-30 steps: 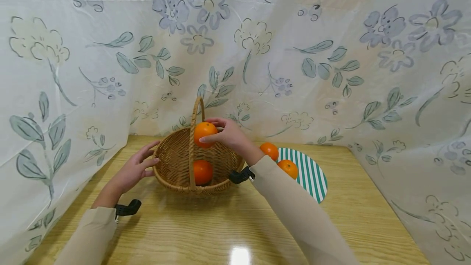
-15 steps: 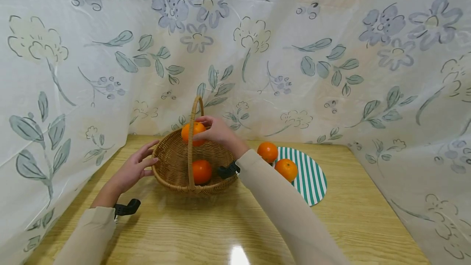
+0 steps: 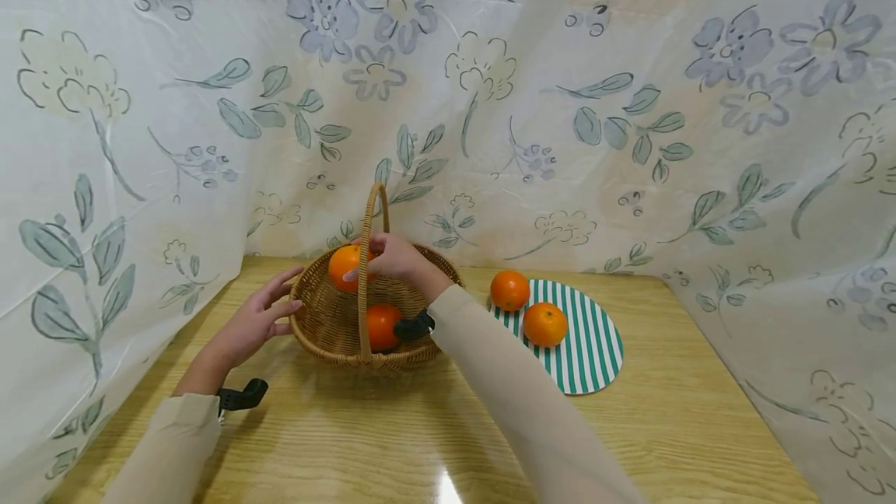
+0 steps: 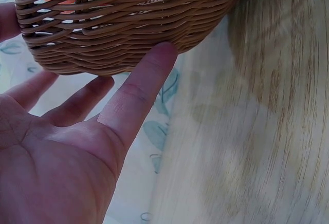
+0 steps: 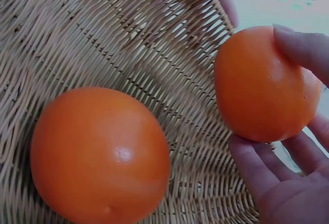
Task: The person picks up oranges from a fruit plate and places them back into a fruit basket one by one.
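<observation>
A brown wicker basket (image 3: 329, 352) with a tall arched handle stands on the wooden table. My right hand (image 3: 402, 259) reaches through beneath the handle and grips an orange (image 3: 341, 269) over the basket's inside. In the right wrist view, the thumb lies on top of this held orange (image 5: 264, 88) and fingers curl under it. Below it, another orange (image 5: 100, 154) rests in the basket, partly covered by the handle and wrist camera in the head view. My left hand (image 3: 248, 329) touches the basket's left side with spread, fairly straight fingers; its thumb (image 4: 146, 82) lies against the weave.
Two more oranges, a rear one (image 3: 509, 290) and a front one (image 3: 545, 324), sit at the left part of a green-and-white striped round mat (image 3: 591, 348), right of the basket. A floral curtain (image 3: 448, 99) hangs behind and beside the table (image 3: 392, 442).
My right hand has carried its orange leftward past the handle, then lower into the basket. The left hand and basket have stayed put. More of the striped mat now shows beside the right sleeve.
</observation>
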A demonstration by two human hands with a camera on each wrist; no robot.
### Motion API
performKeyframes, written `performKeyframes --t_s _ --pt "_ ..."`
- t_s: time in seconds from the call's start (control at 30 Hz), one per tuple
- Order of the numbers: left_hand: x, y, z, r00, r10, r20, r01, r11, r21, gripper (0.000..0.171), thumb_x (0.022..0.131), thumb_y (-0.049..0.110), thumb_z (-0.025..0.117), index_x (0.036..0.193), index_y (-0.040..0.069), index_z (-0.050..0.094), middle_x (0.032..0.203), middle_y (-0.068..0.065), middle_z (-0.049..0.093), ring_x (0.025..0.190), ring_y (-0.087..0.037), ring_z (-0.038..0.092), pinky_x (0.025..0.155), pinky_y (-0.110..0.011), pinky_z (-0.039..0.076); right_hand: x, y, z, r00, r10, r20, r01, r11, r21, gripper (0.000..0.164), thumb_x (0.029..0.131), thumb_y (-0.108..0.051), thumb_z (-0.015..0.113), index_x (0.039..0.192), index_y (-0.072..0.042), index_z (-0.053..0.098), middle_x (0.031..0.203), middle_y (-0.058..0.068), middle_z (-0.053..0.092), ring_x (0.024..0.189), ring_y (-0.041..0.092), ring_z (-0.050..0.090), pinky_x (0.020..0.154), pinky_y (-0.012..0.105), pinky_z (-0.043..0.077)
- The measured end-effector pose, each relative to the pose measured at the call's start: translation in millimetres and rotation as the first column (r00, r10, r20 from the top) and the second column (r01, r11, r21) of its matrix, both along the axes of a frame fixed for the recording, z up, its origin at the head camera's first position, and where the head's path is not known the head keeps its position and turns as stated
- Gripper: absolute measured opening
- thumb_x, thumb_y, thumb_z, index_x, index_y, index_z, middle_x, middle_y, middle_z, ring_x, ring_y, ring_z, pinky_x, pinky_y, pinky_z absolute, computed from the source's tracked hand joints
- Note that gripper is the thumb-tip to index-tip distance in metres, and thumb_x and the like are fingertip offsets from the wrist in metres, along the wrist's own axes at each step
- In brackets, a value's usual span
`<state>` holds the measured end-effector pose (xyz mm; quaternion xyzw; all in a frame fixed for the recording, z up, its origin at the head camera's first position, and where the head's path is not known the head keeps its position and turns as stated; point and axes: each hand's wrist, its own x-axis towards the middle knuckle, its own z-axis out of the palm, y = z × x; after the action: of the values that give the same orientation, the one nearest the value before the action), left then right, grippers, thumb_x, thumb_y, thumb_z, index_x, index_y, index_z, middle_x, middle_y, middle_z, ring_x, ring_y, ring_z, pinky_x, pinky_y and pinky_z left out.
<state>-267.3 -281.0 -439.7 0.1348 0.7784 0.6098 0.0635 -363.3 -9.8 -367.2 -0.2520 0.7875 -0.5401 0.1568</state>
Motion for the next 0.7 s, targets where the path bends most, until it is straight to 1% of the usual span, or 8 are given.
performKeyframes --t_s 0.07,0.13,0.2,0.3,0.4,0.57,0.63,0.7 --pt "-0.1 0.7 0.5 1.0 0.005 0.002 -0.005 1.0 -0.005 0.069 0.109 0.027 0.052 0.166 0.019 0.014 0.163 -0.031 0.019 0.131 -0.032 0.05 0.09 -0.033 0.061 -1.2 -2.5 -3.6 1.0 0.01 0.027 -0.01 1.0 -0.005 0.063 0.08 -0.011 0.088 0.138 -0.006 0.062 0.129 0.014 0.069 0.1 0.017 0.064 0.094 0.036 0.058" --pt "-0.1 1.4 0.9 1.0 0.009 0.004 -0.009 1.0 -0.007 0.069 0.109 0.027 0.052 0.166 0.019 0.015 0.163 -0.031 0.019 0.132 -0.033 0.05 0.09 -0.033 0.061 -2.2 -4.7 -7.0 1.0 0.015 0.027 -0.016 1.0 0.01 0.064 0.08 -0.012 0.088 0.139 -0.006 0.062 0.128 0.013 0.07 0.1 0.017 0.065 0.097 0.039 0.057" --pt "-0.1 2.0 1.0 1.0 0.011 0.005 -0.011 1.0 -0.007 0.068 0.109 0.027 0.052 0.166 0.02 0.015 0.163 -0.031 0.019 0.131 -0.033 0.05 0.09 -0.033 0.061 -2.3 -6.4 -9.3 1.0 0.017 0.014 -0.018 0.999 0.034 0.065 0.08 -0.015 0.088 0.138 -0.007 0.062 0.126 0.012 0.07 0.101 0.018 0.065 0.098 0.038 0.057" --pt "-0.3 1.7 1.1 1.0 0.008 0.008 -0.008 1.0 -0.004 0.068 0.109 0.027 0.052 0.166 0.021 0.015 0.163 -0.03 0.019 0.131 -0.032 0.051 0.09 -0.033 0.061 -1.3 -9.2 -11.9 1.0 0.011 -0.028 -0.008 0.995 0.098 0.065 0.079 -0.022 0.09 0.137 -0.01 0.064 0.123 0.008 0.07 0.102 0.017 0.064 0.094 0.03 0.056" --pt "-0.7 1.7 1.2 1.0 0.007 0.012 -0.007 1.0 -0.002 0.066 0.109 0.025 0.051 0.166 0.021 0.016 0.163 -0.031 0.019 0.133 -0.035 0.049 0.09 -0.033 0.061 -0.3 -11.3 -14.2 0.998 0.02 -0.061 -0.011 0.988 0.153 0.064 0.077 -0.027 0.091 0.134 -0.011 0.066 0.121 0.005 0.072 0.103 0.015 0.063 0.093 0.026 0.053" --pt "-1.9 1.2 1.3 1.0 0.006 0.013 -0.006 1.0 0.004 0.065 0.11 0.024 0.049 0.166 0.02 0.017 0.163 -0.031 0.019 0.13 -0.031 0.053 0.089 -0.033 0.061 -2.2 -16.4 -19.5 0.993 0.034 -0.113 -0.004 0.968 0.252 0.063 0.076 -0.036 0.091 0.131 -0.015 0.07 0.119 0.001 0.073 0.103 0.015 0.063 0.095 0.027 0.052" --pt "-2.4 1.1 1.5 1.0 0.006 0.012 -0.006 1.0 0.003 0.065 0.11 0.026 0.05 0.166 0.019 0.017 0.163 -0.031 0.019 0.127 -0.027 0.055 0.089 -0.033 0.061 -2.3 -18.9 -20.9 0.992 0.037 -0.123 0.0 0.958 0.288 0.064 0.076 -0.038 0.091 0.132 -0.015 0.07 0.123 0.0 0.071 0.107 0.016 0.063 0.096 0.028 0.052" --pt "-2.4 1.4 2.3 1.0 0.005 0.014 -0.005 1.0 0.001 0.066 0.109 0.027 0.05 0.166 0.019 0.017 0.163 -0.031 0.019 0.126 -0.026 0.056 0.089 -0.033 0.061 -1.4 -20.9 -21.5 0.991 0.046 -0.126 -0.004 0.948 0.317 0.066 0.077 -0.04 0.09 0.134 -0.014 0.069 0.129 0.002 0.069 0.111 0.017 0.063 0.098 0.029 0.052"
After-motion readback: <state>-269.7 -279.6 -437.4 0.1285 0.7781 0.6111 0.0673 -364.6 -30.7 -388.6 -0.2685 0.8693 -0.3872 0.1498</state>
